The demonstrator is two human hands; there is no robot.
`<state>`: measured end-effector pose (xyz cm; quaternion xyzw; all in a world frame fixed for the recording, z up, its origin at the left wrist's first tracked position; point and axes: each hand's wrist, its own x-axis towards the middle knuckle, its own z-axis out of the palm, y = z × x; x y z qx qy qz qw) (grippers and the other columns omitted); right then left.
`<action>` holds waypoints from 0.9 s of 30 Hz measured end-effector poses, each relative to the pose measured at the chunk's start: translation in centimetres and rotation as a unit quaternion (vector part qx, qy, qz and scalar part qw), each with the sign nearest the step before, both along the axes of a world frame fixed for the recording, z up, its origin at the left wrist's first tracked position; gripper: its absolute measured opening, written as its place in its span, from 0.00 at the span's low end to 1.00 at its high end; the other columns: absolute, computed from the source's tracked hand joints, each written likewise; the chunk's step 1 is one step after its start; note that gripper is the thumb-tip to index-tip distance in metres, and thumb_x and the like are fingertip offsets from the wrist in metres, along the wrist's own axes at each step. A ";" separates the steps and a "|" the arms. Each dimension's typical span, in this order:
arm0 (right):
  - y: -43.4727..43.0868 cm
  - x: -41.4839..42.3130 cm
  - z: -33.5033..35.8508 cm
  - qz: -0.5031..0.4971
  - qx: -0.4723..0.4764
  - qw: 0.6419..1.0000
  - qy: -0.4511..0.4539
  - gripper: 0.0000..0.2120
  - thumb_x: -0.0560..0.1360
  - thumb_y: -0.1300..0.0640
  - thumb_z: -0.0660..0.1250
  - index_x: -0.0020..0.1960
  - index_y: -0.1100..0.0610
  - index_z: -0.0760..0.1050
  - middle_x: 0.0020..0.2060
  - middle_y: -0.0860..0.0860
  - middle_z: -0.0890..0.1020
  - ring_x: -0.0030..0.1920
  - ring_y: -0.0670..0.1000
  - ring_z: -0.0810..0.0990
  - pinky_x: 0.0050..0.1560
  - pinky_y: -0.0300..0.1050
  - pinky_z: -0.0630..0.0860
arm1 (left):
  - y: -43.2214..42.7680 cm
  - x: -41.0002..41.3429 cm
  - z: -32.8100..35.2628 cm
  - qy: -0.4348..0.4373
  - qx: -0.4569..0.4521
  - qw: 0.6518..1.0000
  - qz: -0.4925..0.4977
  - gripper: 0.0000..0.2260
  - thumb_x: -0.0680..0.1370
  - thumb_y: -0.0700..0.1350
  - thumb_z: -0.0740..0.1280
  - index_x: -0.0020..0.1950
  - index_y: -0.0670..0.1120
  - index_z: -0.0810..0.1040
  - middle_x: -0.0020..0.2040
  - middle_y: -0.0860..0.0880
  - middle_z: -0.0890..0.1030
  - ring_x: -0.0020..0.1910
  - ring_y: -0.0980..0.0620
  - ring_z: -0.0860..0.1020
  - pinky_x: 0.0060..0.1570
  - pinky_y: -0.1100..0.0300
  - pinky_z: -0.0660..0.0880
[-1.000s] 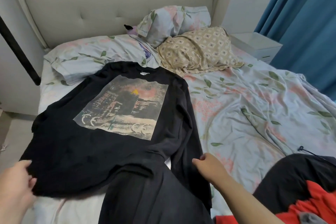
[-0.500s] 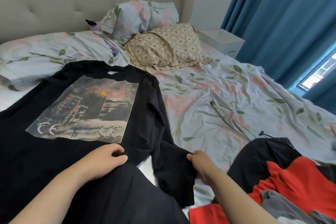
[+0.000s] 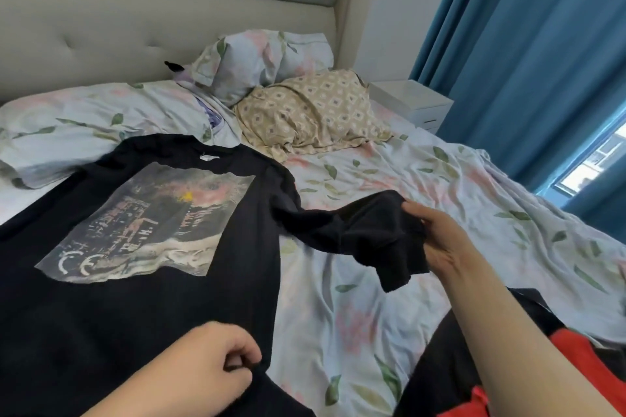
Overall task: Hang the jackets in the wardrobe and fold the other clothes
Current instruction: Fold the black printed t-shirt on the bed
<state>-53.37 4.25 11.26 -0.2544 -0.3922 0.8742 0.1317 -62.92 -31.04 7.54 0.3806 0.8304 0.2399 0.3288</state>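
Right now the black long-sleeved shirt [image 3: 142, 247] lies face up on the bed [image 3: 372, 332]. Its body is spread flat ahead of your left hand [image 3: 210, 369], and its sleeve [image 3: 349, 230] is lifted off the sheet and runs across to your right hand [image 3: 440, 240].

The risk, as I judge it, sits in that sleeve. It is bunched and twisted along its length, so if you lay it over the chest like this, the fold will likely trap a lump and come out crooked. Pull too hard with the right hand and the body may drag sideways and wrinkle the printed front, since only a small pinch at the edge anchors it. The cuff end droops below your right hand and could double under when you set it down.

Your right hand grips the sleeve near the cuff, fingers curled round the cloth. Your left hand pinches the shirt's side edge near the hem between thumb and bent fingers.

Under and beside your right forearm sits a heap of red and black clothes [image 3: 559, 366], which a swinging elbow could catch. The pillows [image 3: 311, 112] lie well beyond both hands.
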 end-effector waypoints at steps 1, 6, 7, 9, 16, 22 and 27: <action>-0.2 0.0 0.3 0.044 0.028 0.999 0.010 0.21 0.71 0.67 0.66 0.64 0.66 0.72 0.53 0.63 0.79 0.53 0.61 0.81 0.57 0.57 0.80 | 0.5 0.4 -0.1 -0.017 -0.028 0.999 -0.015 0.06 0.70 0.52 0.69 0.42 0.64 0.81 0.42 0.62 0.81 0.42 0.69 0.78 0.43 0.73 0.73; -2.3 -0.6 -1.0 0.149 0.109 0.982 -0.029 0.23 0.71 0.67 0.65 0.65 0.70 0.71 0.55 0.63 0.78 0.54 0.61 0.78 0.58 0.53 0.76 | 2.5 -0.7 0.6 -0.130 -0.084 0.986 -0.069 0.17 0.65 0.63 0.68 0.51 0.59 0.80 0.40 0.56 0.83 0.34 0.61 0.80 0.36 0.64 0.77; -2.7 -0.7 -1.2 0.157 0.111 0.981 -0.028 0.21 0.71 0.67 0.65 0.64 0.70 0.72 0.54 0.63 0.78 0.53 0.60 0.79 0.56 0.52 0.78 | 3.4 -1.2 0.8 -0.133 -0.086 0.984 -0.078 0.20 0.66 0.65 0.67 0.52 0.56 0.80 0.40 0.52 0.83 0.34 0.58 0.81 0.35 0.60 0.80; -3.3 -0.8 -1.5 0.166 0.115 0.979 -0.034 0.19 0.71 0.67 0.65 0.61 0.70 0.74 0.52 0.63 0.80 0.51 0.59 0.80 0.53 0.50 0.78 | 5.9 -1.9 1.0 -0.087 -0.052 0.991 -0.081 0.20 0.68 0.65 0.66 0.51 0.52 0.80 0.41 0.47 0.83 0.36 0.50 0.83 0.39 0.53 0.81; -4.7 -1.1 -1.7 0.192 0.162 0.966 -0.057 0.18 0.75 0.70 0.63 0.65 0.70 0.75 0.58 0.68 0.78 0.57 0.64 0.78 0.65 0.60 0.72 | 13.8 -1.5 0.2 -0.173 0.167 0.966 0.100 0.15 0.74 0.59 0.67 0.54 0.50 0.79 0.45 0.55 0.82 0.43 0.57 0.81 0.49 0.52 0.81; -5.9 -1.3 -2.1 0.193 0.044 0.980 -0.013 0.19 0.77 0.65 0.56 0.64 0.72 0.75 0.60 0.71 0.78 0.57 0.65 0.82 0.57 0.56 0.80 | 15.5 -2.4 0.9 -0.492 0.215 0.798 0.275 0.17 0.80 0.56 0.65 0.48 0.43 0.81 0.36 0.44 0.85 0.32 0.46 0.84 0.31 0.56 0.79; -3.6 -3.0 -4.1 0.035 -0.036 0.996 -0.080 0.10 0.74 0.66 0.62 0.53 0.69 0.77 0.41 0.63 0.83 0.31 0.55 0.81 0.28 0.43 0.80 | 15.1 -3.9 -0.4 -0.543 0.223 0.752 0.298 0.06 0.76 0.36 0.63 0.50 0.38 0.78 0.42 0.41 0.77 0.38 0.46 0.78 0.40 0.55 0.78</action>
